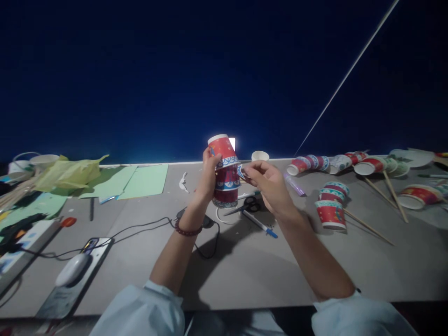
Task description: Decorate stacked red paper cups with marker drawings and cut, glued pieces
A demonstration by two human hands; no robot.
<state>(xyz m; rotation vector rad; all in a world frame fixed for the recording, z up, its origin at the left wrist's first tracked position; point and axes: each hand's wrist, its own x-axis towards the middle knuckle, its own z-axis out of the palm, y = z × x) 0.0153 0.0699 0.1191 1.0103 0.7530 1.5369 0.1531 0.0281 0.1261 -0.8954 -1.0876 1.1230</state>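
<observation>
My left hand (209, 179) is wrapped round a stack of red and blue patterned paper cups (224, 148), held up above the middle of the table. The stack stands roughly upright, its top cup showing a white end. At its right side my right hand (268, 184) pinches a small blue and white patterned paper piece (241, 171) between thumb and fingers. I cannot tell whether that piece is joined to a cup. Below the hands lie black scissors (250, 204) and a white pen with a blue end (261, 224).
To the right lie more cup stacks (331, 210), some with wooden sticks (371, 228). A purple tube (294, 184) is behind my right hand. Green paper (147, 182), a phone (61, 298) with a white mouse (73, 269), a power strip (26, 247) and black cables are at left.
</observation>
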